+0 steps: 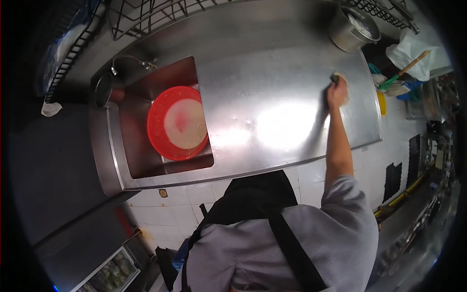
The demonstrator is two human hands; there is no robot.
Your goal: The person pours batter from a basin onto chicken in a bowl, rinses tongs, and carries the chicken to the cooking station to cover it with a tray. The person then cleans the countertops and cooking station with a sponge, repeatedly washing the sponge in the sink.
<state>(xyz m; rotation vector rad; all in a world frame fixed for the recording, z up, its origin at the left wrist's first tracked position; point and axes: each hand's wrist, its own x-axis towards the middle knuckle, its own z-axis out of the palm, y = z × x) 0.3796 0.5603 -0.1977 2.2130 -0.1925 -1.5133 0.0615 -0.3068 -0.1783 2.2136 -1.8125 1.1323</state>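
Note:
My right hand (337, 93) reaches out over the right part of the steel countertop (253, 63), its fingers closed around a small sponge (341, 76). Pale yellow and dark patches of the sponge show past the fingers, close to the steel surface; the rest is hidden by the hand. My left hand is out of sight. On the left, a red basin (158, 104) stands in the sink (136, 146), with cloudy, foamy liquid (187, 124) inside.
A metal pot (346, 36) with something pale in it stands at the counter's back right corner. A faucet (134, 59) and a small dark pan (103, 91) are by the sink. Wire racks (146, 19) hang behind. A green-and-wood handle (408, 68) and bags lie beyond the right edge.

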